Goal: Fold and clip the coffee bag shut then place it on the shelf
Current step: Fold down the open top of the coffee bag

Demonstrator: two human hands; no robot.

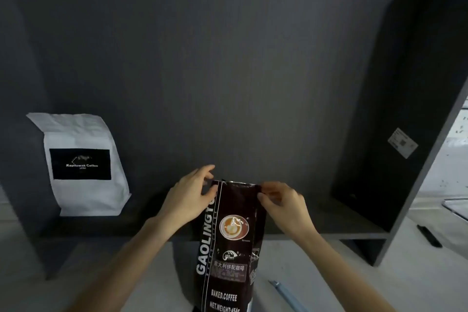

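Observation:
A tall dark brown coffee bag [230,243] printed "GAOLINGYU BAKED COFFEE" stands upright on the pale counter in front of the shelf. My left hand [188,197] pinches the bag's top left corner with thumb and fingers. My right hand [281,200] pinches the top right corner. The bag's top edge runs flat between both hands. A light blue clip [287,296] lies on the counter to the right of the bag. The dark grey shelf board [336,218] runs just behind the bag.
A white coffee bag [81,164] with a black label stands on the shelf at the left. The shelf's dark side panel [405,109] rises at the right, carrying a small white sticker [402,142]. A black pen-like object [429,235] lies on the counter far right.

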